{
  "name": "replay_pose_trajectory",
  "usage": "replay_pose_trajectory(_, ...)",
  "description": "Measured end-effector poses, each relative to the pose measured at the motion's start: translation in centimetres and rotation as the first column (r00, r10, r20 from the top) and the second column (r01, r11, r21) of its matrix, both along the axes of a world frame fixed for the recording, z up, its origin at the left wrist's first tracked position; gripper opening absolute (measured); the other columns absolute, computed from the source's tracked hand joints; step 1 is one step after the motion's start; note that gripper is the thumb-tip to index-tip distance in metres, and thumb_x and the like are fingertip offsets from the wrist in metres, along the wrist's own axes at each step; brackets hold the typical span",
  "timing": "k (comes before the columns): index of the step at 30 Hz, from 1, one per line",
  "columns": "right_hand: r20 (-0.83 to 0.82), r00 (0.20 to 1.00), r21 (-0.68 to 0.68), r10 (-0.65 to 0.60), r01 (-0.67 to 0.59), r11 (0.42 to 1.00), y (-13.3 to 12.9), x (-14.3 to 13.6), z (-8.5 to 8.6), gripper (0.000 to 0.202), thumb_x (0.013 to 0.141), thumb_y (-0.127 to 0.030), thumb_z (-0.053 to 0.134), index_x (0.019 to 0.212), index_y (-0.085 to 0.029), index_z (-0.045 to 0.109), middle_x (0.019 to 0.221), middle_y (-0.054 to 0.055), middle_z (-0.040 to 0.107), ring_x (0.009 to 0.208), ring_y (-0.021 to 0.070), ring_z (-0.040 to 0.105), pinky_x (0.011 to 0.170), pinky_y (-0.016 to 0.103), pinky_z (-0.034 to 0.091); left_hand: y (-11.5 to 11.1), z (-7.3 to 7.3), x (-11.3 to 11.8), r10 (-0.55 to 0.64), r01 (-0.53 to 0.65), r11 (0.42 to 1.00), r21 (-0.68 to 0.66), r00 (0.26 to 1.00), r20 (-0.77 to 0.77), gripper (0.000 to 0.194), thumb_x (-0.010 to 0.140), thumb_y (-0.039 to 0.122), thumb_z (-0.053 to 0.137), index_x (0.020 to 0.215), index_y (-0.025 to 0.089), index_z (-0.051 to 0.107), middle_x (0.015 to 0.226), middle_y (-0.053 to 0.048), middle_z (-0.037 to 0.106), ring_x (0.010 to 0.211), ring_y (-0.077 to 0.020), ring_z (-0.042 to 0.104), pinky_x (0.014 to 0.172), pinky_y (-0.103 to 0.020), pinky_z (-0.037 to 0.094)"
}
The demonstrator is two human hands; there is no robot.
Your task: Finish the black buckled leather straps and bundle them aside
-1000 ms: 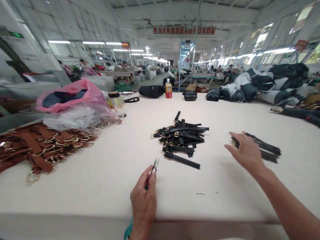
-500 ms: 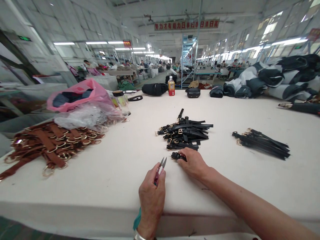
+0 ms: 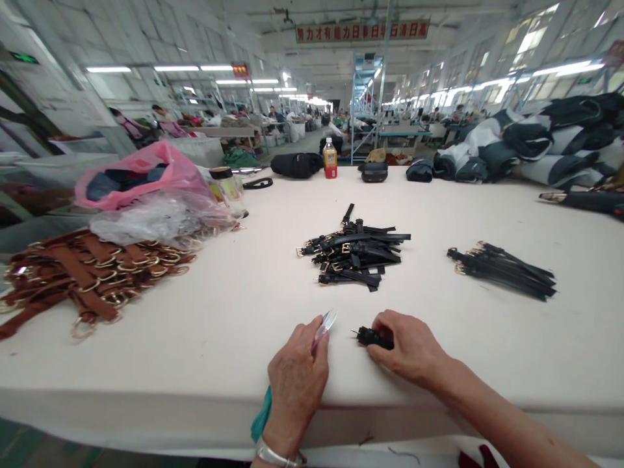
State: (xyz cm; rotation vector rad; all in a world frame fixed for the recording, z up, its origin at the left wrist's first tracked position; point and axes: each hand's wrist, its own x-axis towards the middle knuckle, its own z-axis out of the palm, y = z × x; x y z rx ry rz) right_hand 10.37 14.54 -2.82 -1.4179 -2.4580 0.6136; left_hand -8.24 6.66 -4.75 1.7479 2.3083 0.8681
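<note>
Thread snips (image 3: pixel 325 327) with bright blades and a reddish-purple handle sit in my left hand (image 3: pixel 298 377), blades pointing up and to the right. Pinched in my right hand (image 3: pixel 407 344) is a black buckle strap (image 3: pixel 373 338); its buckle end sticks out to the left, facing the snips, and the rest is under my fingers. The snips and the strap are apart. Beyond my hands lies a loose pile of black buckle straps (image 3: pixel 358 252). A neater bundle of black straps (image 3: pixel 502 270) rests to the right.
Brown straps with metal rings (image 3: pixel 92 273) are heaped at the left, beside a pink plastic bag (image 3: pixel 160 172). A drink bottle (image 3: pixel 330 159) and a black pouch (image 3: pixel 297 165) stand along the far side. Dark and white rolls (image 3: pixel 521 143) are stacked at the back right.
My right hand has drawn the black strap away from the pile, toward me and to the right. My left hand has turned the snips slightly rightward, and their blades look closer together.
</note>
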Motion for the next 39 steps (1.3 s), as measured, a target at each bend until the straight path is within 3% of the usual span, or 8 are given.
replay_pose_trajectory(7,-0.038,0.993,-0.039,0.109,-0.11,0.993,-0.1,-0.6,0.0,0.019,0.065,-0.018,0.055,0.082,-0.021,0.063,0.08,0.002,0.066,0.071,0.0163,0.055,0.063,0.026,0.033,0.1,-0.2,-0.1,0.015,-0.014,1.0,-0.004,0.994,0.105,0.028,0.091,0.027,0.048,0.116,0.02,0.057,0.098,-0.005,0.064,0.087,-0.0223,0.06,0.08,-0.045,0.046)
replay_pose_trajectory(13,-0.324,0.932,-0.138,0.165,-0.219,0.966,-0.6,-1.3,0.4,0.022,0.07,-0.018,0.059,0.091,-0.022,0.065,0.088,0.001,0.067,0.08,0.0164,0.058,0.072,0.027,0.039,0.0,0.3,-0.4,-0.01,0.003,1.0,0.018,0.906,0.422,0.029,0.084,0.027,0.056,0.113,0.02,0.058,0.1,-0.005,0.061,0.093,-0.0238,0.055,0.087,-0.048,0.04)
replay_pose_trajectory(16,-0.498,0.853,-0.193,0.153,-0.281,0.94,-0.9,-1.5,0.7,0.031,0.068,-0.013,0.062,0.098,-0.022,0.06,0.085,-0.002,0.065,0.077,0.0139,0.056,0.071,0.025,0.04,-0.3,1.3,-0.1,-0.063,0.085,0.996,0.003,0.71,0.701,0.03,0.08,0.03,0.06,0.107,0.017,0.058,0.073,0.003,0.055,0.06,-0.0136,0.05,0.059,-0.032,0.044)
replay_pose_trajectory(18,-0.593,0.795,-0.244,0.127,-0.328,0.913,-1.2,-1.5,0.9,0.036,0.068,-0.013,0.064,0.101,-0.021,0.053,0.076,-0.005,0.061,0.069,0.0116,0.053,0.064,0.023,0.04,-0.5,2.1,0.4,-0.081,0.162,0.987,-0.005,0.514,0.854,0.026,0.083,0.034,0.056,0.102,0.017,0.057,0.054,0.01,0.037,0.038,-0.007,0.026,0.039,-0.023,0.026)
replay_pose_trajectory(23,-0.668,0.733,-0.237,0.125,-0.37,0.899,-1.5,-1.4,1.2,0.022,0.071,-0.015,0.065,0.087,-0.019,0.051,0.072,-0.005,0.056,0.066,0.0102,0.049,0.061,0.022,0.039,-0.4,2.9,1.1,-0.083,0.288,0.957,0.049,0.106,0.991,0.02,0.088,0.038,0.049,0.09,0.018,0.052,0.054,0.011,0.031,0.039,-0.0046,0.007,0.035,-0.022,0.008)
replay_pose_trajectory(28,-0.63,0.767,-0.162,0.12,-0.281,0.946,-1.6,-0.9,1.2,0.018,0.071,-0.018,0.067,0.086,-0.019,0.058,0.077,-0.002,0.059,0.07,0.0116,0.053,0.064,0.023,0.042,-0.1,2.3,1.0,-0.08,0.338,0.935,0.108,-0.096,0.992,0.019,0.088,0.036,0.051,0.089,0.017,0.053,0.06,0.01,0.036,0.039,-0.0034,0.01,0.033,-0.021,0.009)
replay_pose_trajectory(33,-0.581,0.801,-0.088,0.143,-0.236,0.968,-1.6,-0.8,1.3,0.017,0.067,-0.017,0.07,0.082,-0.019,0.062,0.077,-0.002,0.061,0.07,0.012,0.055,0.064,0.024,0.041,0.0,2.0,0.6,-0.094,0.354,0.927,0.122,-0.094,0.991,0.013,0.087,0.029,0.054,0.09,0.017,0.054,0.056,0.011,0.035,0.037,-0.0028,0.01,0.032,-0.02,0.008)
replay_pose_trajectory(39,-0.53,0.843,-0.064,0.097,-0.153,0.986,-1.2,-0.9,0.7,0.017,0.064,-0.012,0.067,0.079,-0.018,0.063,0.074,-0.002,0.061,0.067,0.0121,0.054,0.062,0.024,0.04,0.3,1.9,0.4,-0.064,0.307,0.952,0.021,0.132,0.989,0.009,0.084,0.024,0.058,0.088,0.018,0.052,0.056,0.012,0.032,0.038,-0.0029,0.011,0.032,-0.02,0.007)
